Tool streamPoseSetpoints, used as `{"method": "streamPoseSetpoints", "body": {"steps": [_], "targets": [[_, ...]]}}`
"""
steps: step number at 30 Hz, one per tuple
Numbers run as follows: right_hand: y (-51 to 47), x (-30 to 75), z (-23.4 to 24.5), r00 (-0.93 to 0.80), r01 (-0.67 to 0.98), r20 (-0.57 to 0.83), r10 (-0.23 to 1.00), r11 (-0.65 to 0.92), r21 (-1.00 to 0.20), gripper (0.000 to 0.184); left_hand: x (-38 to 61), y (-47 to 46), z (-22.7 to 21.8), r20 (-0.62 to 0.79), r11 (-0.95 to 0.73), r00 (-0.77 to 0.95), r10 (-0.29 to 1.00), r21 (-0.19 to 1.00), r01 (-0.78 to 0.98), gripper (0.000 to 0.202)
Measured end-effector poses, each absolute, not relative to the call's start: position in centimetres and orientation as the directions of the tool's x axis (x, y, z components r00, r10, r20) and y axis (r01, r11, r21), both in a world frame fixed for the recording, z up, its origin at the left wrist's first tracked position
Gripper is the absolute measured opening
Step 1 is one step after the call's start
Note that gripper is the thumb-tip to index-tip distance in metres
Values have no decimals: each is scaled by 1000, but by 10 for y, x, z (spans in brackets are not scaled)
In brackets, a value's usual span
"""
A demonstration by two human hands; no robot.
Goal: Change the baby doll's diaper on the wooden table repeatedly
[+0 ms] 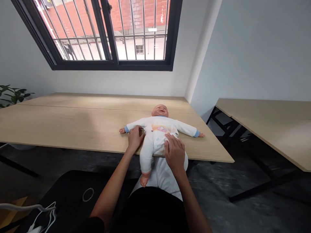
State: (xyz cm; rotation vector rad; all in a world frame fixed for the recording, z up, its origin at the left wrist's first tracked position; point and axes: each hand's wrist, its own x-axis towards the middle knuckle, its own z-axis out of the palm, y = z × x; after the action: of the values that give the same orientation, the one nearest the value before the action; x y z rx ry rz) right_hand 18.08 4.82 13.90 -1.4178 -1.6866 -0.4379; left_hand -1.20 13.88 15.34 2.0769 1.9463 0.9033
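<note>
A baby doll [159, 111] lies on its back at the front edge of the table, arms spread wide. It wears a white shirt [161, 123] with blue cuffs and a printed front, and white trousers [147, 150]. One bare foot hangs past the edge over my lap. My left hand [135, 139] is at the doll's side by the shirt hem, its fingers bent together; what lies between them is hidden. Across the trousers near the waist rests my right hand [175, 150], fingers stretched out. It covers part of the doll's other leg.
The wooden table [60, 126] reaches back to the wall under a barred window [114, 64]. Another table [272, 119] stands at the right, past a gap. At the lower left are a black chair [65, 194] and white cables [48, 210]; a plant [16, 95] is behind.
</note>
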Motion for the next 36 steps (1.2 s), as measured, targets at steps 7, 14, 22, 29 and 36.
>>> {"method": "streamPoseSetpoints", "body": {"steps": [7,14,22,29,36], "targets": [[49,181,139,53,917,763,644,271,-293,39,-11,158,149,385,-329,115,916,553,766,41],[42,154,155,-57,894,744,666,366,-259,60,-20,170,146,410,-511,340,846,443,737,26],[53,94,156,-145,882,648,748,394,-258,56,-28,155,152,404,-524,382,831,340,781,25],[69,124,167,-16,861,670,742,351,-368,41,-59,129,151,450,-450,336,827,173,876,27],[67,128,171,-114,777,630,768,464,-425,42,-56,124,153,578,-482,247,778,297,824,29]]}}
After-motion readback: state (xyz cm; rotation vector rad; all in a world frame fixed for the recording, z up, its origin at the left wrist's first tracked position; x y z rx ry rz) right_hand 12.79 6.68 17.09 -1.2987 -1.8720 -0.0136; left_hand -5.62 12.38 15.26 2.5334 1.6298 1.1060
